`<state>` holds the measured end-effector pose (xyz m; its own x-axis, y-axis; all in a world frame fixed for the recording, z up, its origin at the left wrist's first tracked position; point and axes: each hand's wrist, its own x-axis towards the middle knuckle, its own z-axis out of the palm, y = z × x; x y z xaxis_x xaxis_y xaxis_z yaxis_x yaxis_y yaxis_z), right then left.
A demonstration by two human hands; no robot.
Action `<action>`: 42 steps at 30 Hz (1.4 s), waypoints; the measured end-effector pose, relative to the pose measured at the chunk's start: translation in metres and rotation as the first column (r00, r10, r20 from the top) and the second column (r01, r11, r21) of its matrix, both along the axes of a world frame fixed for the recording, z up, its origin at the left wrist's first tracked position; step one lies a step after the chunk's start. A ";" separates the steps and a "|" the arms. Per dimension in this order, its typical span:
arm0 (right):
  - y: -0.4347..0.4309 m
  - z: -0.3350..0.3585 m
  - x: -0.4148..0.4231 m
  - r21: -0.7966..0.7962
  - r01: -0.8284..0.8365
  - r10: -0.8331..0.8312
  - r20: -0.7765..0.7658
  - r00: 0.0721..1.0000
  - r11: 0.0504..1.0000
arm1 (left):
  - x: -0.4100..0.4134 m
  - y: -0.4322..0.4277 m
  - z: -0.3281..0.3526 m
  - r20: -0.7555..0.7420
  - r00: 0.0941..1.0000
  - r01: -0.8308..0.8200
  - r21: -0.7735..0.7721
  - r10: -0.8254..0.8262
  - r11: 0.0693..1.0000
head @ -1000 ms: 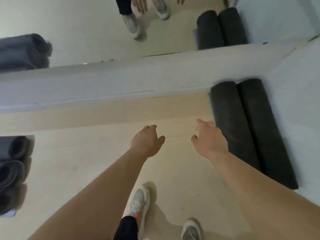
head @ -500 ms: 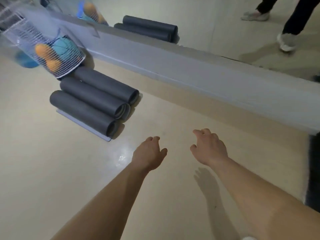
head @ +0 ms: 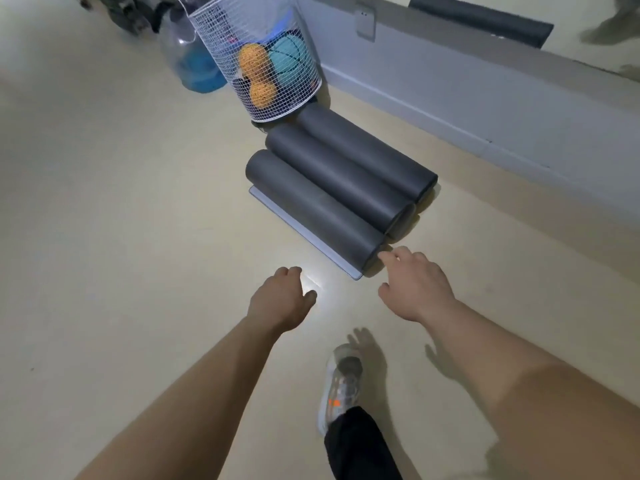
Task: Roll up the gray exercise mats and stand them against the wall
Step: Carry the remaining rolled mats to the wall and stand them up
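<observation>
We see three matte gray foam mats (head: pixel 339 188) rolled into cylinders, lying side by side on the glossy beige floor (head: pixel 104 237) beside a white wire basket (head: pixel 256 60) of balls. Left hand (head: pixel 280 299) and right hand (head: pixel 414 285) hover loosely spread, empty.

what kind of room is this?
Probably a gym or exercise studio. Three rolled gray exercise mats lie side by side on a smooth floor, a white wire basket beside them holds orange and teal balls, and a mirror runs along the wall above a gray ledge.
</observation>
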<state>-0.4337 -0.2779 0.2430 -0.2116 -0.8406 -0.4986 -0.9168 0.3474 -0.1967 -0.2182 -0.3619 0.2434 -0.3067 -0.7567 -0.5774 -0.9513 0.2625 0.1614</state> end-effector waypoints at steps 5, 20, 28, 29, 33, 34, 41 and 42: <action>-0.122 -0.083 0.024 0.100 0.124 -0.128 0.043 0.991 0.987 | 0.027 -0.140 -0.063 0.005 1.000 0.020 0.058 -0.020 0.998; -0.328 -0.281 0.050 0.188 0.535 -0.551 0.041 0.834 0.824 | 0.011 -0.394 -0.265 -0.065 0.912 0.407 0.011 -0.405 0.913; -0.371 -0.378 0.108 0.006 0.749 -0.746 -0.085 0.660 0.662 | -0.020 -0.476 -0.349 -0.051 0.691 0.704 -0.184 -0.721 0.686; -0.371 -0.384 0.118 -0.080 0.754 -0.757 -0.118 0.642 0.652 | -0.017 -0.482 -0.356 -0.022 0.669 0.726 -0.191 -0.743 0.660; -0.359 -0.386 0.140 -0.292 0.734 -0.789 -0.180 0.588 0.614 | 0.000 -0.490 -0.372 0.046 0.574 0.777 -0.348 -0.818 0.525; -0.355 -0.383 0.142 -0.317 0.721 -0.786 -0.181 0.591 0.616 | 0.005 -0.488 -0.375 0.066 0.547 0.776 -0.414 -0.834 0.476; -0.353 -0.367 0.107 -0.114 0.506 -0.519 -0.199 0.831 0.855 | 0.016 -0.482 -0.384 0.092 0.528 0.741 -0.535 -0.844 0.406; -0.355 -0.370 0.106 -0.092 0.500 -0.508 -0.216 0.834 0.861 | 0.015 -0.482 -0.385 0.086 0.526 0.740 -0.536 -0.846 0.406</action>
<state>-0.3277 -0.6333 -0.1272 -0.7131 -0.6007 -0.3614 -0.6366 0.7708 -0.0251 -0.2032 -0.8440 -0.1413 -0.9631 -0.2473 -0.1062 -0.2388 0.9672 -0.0869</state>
